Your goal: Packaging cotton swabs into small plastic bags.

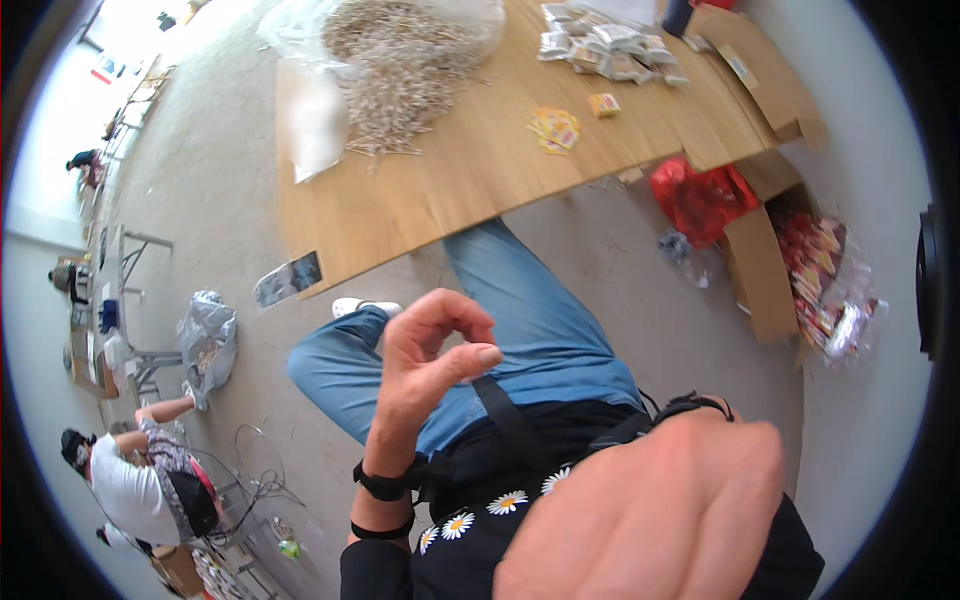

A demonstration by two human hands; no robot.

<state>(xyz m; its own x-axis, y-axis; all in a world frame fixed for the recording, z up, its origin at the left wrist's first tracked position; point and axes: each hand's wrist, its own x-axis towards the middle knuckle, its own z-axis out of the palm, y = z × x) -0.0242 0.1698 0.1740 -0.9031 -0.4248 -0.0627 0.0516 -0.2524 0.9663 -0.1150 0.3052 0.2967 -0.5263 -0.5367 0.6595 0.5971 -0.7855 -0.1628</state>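
My left hand is raised over my lap, fingers curled toward the thumb in a loop. A small gap shows between the tips, and nothing is visible inside. My right hand is large and close at the lower right, its back facing up; its fingers are hidden. Neither hand touches the wooden table in front of me. On it lies a heap of thin pale sticks, perhaps cotton swabs, spilling from a clear plastic bag. Several yellow cards lie beside a small yellow packet.
Small wrapped packs are piled at the table's far right. Below its right side stand a carton of red packages and a red plastic bag. A dark phone-like object juts from the near left corner. A person works at far left.
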